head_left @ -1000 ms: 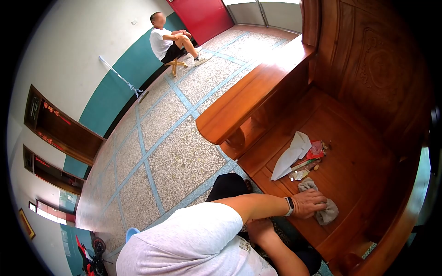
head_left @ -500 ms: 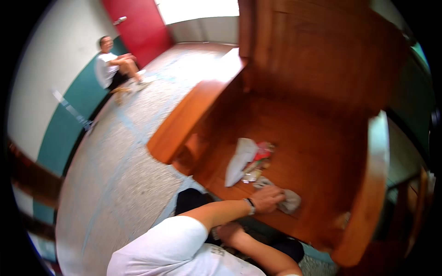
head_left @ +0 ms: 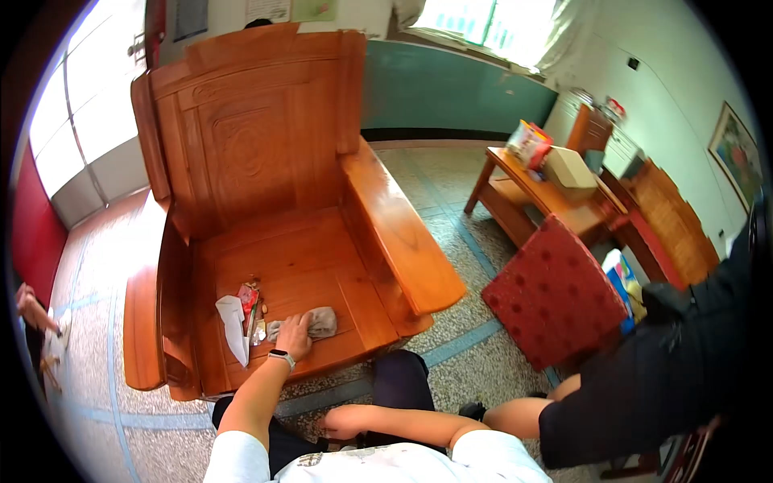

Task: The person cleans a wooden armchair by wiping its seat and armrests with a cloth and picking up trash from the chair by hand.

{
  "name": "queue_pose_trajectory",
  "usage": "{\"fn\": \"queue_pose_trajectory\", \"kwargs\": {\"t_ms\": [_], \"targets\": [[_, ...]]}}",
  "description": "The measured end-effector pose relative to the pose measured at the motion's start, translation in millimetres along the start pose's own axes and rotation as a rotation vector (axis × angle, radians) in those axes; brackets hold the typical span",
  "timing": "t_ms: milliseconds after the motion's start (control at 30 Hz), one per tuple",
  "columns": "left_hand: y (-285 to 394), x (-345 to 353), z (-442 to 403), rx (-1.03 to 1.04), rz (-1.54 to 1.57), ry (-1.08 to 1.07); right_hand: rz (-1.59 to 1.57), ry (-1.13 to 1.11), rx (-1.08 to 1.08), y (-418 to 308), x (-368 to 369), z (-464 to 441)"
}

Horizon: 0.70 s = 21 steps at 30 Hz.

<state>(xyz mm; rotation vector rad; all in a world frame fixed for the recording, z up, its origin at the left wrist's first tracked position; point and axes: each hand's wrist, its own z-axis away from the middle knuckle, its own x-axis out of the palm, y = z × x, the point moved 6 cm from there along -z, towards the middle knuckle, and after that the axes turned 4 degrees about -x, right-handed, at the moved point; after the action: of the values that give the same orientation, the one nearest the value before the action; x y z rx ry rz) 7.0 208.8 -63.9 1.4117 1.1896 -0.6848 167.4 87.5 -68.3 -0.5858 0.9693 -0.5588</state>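
Note:
My left hand (head_left: pixel 295 338), with a watch on its wrist, is closed on a crumpled grey cloth (head_left: pixel 322 323) that lies on the seat of a carved wooden armchair (head_left: pixel 310 241). Just left of the hand on the seat are a white piece of paper (head_left: pixel 233 328), a red wrapper (head_left: pixel 249 298) and small scraps of litter (head_left: pixel 258 332). My right hand (head_left: pixel 345 422) is low by my knees, in front of the chair; its fingers are mostly hidden and touch neither the cloth nor the seat.
A person in dark clothes (head_left: pixel 644 386) is close on my right. Behind stand a red cushion (head_left: pixel 555 294) and a wooden table (head_left: pixel 527 181) bearing a box (head_left: pixel 570 171) and a snack bag (head_left: pixel 529 143). At the far left edge, another person's legs (head_left: pixel 32 314) show.
My view has swung to the right, bringing the table and red cushion into sight and shifting the chair leftward. My left hand stays on the cloth.

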Motion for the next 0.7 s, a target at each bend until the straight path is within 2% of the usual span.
{"fn": "queue_pose_trajectory", "kwargs": {"t_ms": [67,100,133,200,267,333,367,400,433,467,533,567,600,667,700], "targets": [[2.5,0.6,-7.9,0.049,-0.029,-0.042,-0.085,-0.006,-0.019,-7.6,2.7,16.6],[-3.7,-4.8,-8.1,0.049,-0.053,-0.076,-0.108,0.102,-0.039,11.4,20.8,9.7],[1.4,-23.1,-9.5,0.062,0.016,-0.010,-0.080,0.056,-0.069,12.7,25.4,13.4],[10.4,-55.5,-13.4,0.020,0.135,0.146,-0.143,0.121,-0.107,11.9,21.2,23.5],[26.0,-102.6,-8.4,0.018,0.291,0.323,-0.331,0.345,-0.088,13.0,8.0,36.1],[43.8,-150.7,17.6,-0.125,0.483,0.433,-0.740,0.477,-0.067,28.0,5.4,39.4],[27.8,-137.0,22.8,-0.096,0.511,0.590,-0.918,0.578,-0.054,26.2,-7.6,41.1],[29.1,-144.3,33.5,-0.164,0.662,0.544,-1.097,0.681,-0.025,21.9,-18.4,46.7],[36.0,-154.8,47.5,-0.214,0.775,0.513,-1.213,0.746,-0.119,20.4,-26.8,50.1],[40.0,-153.0,58.7,-0.151,0.951,0.550,-1.335,0.809,-0.208,19.3,-35.3,52.6],[55.0,-151.7,83.0,-0.184,1.263,0.496,-1.380,0.805,-0.355,-10.6,-63.7,59.0],[59.5,-144.9,95.9,-0.213,1.285,0.473,-1.432,0.839,-0.453,-20.6,-70.3,59.6],[61.0,-133.2,107.8,-0.249,1.179,0.488,-1.424,0.794,-0.458,-22.9,-71.7,52.7],[76.1,-116.1,133.7,-0.227,1.218,0.434,-1.541,0.891,-0.484,-11.4,-72.4,50.5],[77.9,-97.4,143.4,-0.192,1.131,0.458,-1.536,0.873,-0.492,-12.2,-70.5,47.4]]}}
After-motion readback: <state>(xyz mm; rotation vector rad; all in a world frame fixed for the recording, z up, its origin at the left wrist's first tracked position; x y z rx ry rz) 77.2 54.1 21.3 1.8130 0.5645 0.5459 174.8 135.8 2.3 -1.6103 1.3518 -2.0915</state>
